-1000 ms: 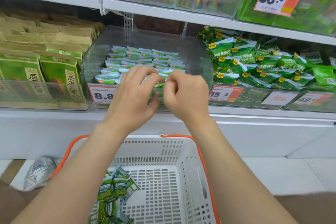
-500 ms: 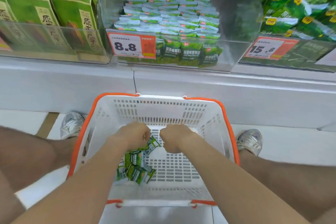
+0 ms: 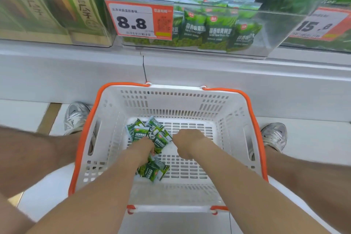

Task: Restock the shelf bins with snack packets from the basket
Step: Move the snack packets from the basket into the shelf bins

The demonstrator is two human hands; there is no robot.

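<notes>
We are reaching both hands down into the white slotted plastic basket with the orange rim (image 3: 171,100), which is standing on the floor right under the shelf, and we are gathering the next load. The small green-and-white foil snack packets (image 3: 141,133) are lying in a loose heap on the left half of the basket floor. One cluster is lying just beyond our left hand (image 3: 144,146) and another, flatter cluster (image 3: 152,172) beside the left forearm. The right half is showing bare slots.

To do this step well, we are judging it best to sweep the two clusters together and scoop them in one go. The right hand (image 3: 187,140) would be closing in from the side as a wall, so that the slippery packets are not sliding away. We should be taking them flat and facing one way. The front ones in the clear acrylic shelf bin (image 3: 266,34), beside the orange-and-white 8.8 price tag (image 3: 133,21), are standing upright, and a crumpled fistful would be needing sorting up there.

As for the fingers, the left ones are pointing down into the heap and are hiding behind the back of the hand. We cannot tell whether they are clamping a packet or only touching. The right ones are curling under the palm, with the knuckles just beside the nearest packet, and we cannot tell whether they are pinching anything either.
</notes>
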